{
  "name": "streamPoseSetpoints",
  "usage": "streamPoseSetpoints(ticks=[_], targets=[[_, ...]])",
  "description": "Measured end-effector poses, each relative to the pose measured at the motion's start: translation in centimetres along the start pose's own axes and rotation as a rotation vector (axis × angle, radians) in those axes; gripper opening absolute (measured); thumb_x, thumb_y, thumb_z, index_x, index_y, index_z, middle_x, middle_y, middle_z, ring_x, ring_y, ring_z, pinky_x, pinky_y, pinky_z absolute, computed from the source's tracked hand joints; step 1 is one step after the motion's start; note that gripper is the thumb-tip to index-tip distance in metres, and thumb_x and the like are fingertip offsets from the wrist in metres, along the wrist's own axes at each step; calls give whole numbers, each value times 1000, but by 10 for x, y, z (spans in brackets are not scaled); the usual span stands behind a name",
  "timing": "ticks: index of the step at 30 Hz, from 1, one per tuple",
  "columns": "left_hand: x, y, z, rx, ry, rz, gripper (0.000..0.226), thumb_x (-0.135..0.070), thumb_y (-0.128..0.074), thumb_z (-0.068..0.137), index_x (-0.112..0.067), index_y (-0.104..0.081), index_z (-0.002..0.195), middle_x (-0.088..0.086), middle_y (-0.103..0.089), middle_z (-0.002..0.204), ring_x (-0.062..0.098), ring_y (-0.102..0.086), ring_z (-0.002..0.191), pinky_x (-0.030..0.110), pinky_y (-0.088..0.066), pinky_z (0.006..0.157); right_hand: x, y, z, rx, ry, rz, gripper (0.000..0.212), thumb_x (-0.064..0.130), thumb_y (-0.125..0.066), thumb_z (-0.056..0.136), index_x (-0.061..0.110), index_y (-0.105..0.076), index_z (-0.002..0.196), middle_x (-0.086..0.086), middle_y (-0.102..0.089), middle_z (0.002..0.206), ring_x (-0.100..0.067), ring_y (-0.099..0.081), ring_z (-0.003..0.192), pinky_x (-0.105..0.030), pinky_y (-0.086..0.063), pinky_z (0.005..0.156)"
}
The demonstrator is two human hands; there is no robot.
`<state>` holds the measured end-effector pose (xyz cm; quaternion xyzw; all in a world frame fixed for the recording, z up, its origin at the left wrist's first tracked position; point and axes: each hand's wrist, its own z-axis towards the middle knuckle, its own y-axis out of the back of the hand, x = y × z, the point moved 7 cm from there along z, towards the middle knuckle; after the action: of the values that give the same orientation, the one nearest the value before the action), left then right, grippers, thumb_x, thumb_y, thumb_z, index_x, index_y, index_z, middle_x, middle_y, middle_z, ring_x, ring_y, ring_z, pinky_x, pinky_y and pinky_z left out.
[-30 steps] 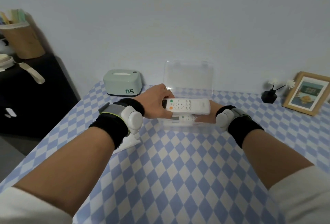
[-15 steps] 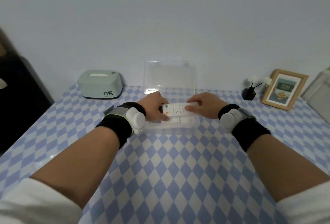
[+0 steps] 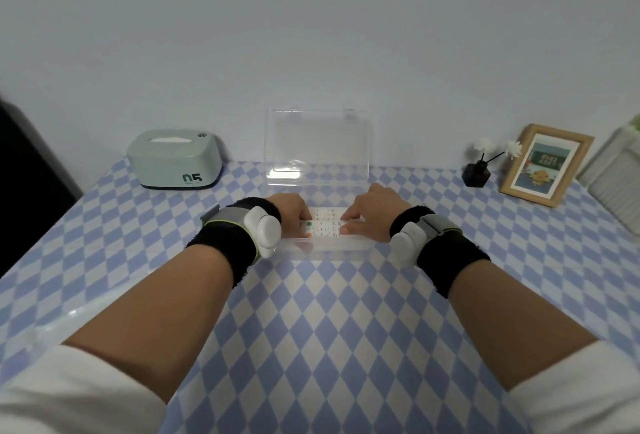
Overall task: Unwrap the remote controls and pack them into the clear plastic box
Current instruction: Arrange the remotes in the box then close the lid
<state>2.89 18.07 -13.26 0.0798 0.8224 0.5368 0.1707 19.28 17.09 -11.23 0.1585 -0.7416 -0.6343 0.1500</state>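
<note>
While both hands are at the clear plastic box, I take it as my marker and read across. Well left of it a rounded, glossy mint-green tissue box stands on the blue-and-white diamond tablecloth, which looks smooth and faintly shiny.

At the box's left end the left hand, above a black towelling wristband with a white plastic puck, curls its fingers down over the left end of a white remote control. It is a flat slab with pale buttons, one green and one orange. It lies lengthwise inside the box, just in front of a second remote of the same kind. The box's lid stands upright behind, transparent with rounded corners.

At the box's right end the right hand pinches the remote's other end, fingers pressed together. Right of the box I see a small black vase with white flowers, then a wooden picture frame.

Half a second ago the remote was held above the box's rim; now it is down inside. A second ago only the left hand showed a grip on it.

I can hardly make out the thumbs. The box's walls nearly vanish against the cloth, fingers cover both ends of the second remote, and the button print is blurred.
</note>
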Motion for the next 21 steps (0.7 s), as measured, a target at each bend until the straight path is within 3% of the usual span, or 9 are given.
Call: streamPoseSetpoints(ticks=[3,6,9,13,15,18,21], targets=[[4,8,-9,-76,6,-106,40,-51,-75,87,-14,-76,103,0,-67,83,24,-64,84,28,-49,76,-3,-2,1,-29,5,49,43,61,-56,92,36,-69,125,5,-64,116,-22,-47,111,-33,-36,92],[17,42,-24,-414,12,-259,43,-50,-64,96,-12,-75,113,9,-69,94,28,-66,99,28,-44,76,-15,11,1,-260,-74,408,39,53,-64,91,26,-69,119,-1,-61,109,-16,-56,97,-27,-39,84],[40,69,-35,-716,104,-332,47,-48,-56,102,-11,-66,129,14,-65,124,28,-61,116,38,-48,99,-39,25,0,-468,-261,639,44,51,-61,93,20,-61,124,-7,-58,115,-17,-58,96,-32,-47,89],[62,69,-25,-662,233,-587,78,-62,-44,101,-8,-36,156,18,-40,159,32,-45,143,41,-34,116,-51,28,20,-379,-365,887,70,58,-46,99,13,-35,152,-12,-46,149,-27,-47,134,-41,-36,113],[67,67,-17,-607,247,-766,85,-69,-36,100,-9,-27,160,13,-34,165,30,-36,150,41,-27,121,-53,30,30,-352,-372,1003,69,56,-39,102,11,-31,153,-8,-45,141,-25,-46,128,-39,-35,111],[69,71,-7,-586,222,-1129,79,-72,-28,100,-15,-37,153,5,-53,146,28,-49,132,47,-36,118,-59,30,34,-362,-448,1362,65,63,-36,99,15,-42,143,-3,-49,121,-26,-52,112,-45,-48,100],[70,74,-13,-642,196,-1338,81,-78,-28,95,-24,-33,154,0,-56,130,20,-54,114,42,-48,99,-66,28,27,-356,-495,1587,74,74,-35,93,23,-41,147,-7,-57,126,-29,-57,118,-52,-49,101]])
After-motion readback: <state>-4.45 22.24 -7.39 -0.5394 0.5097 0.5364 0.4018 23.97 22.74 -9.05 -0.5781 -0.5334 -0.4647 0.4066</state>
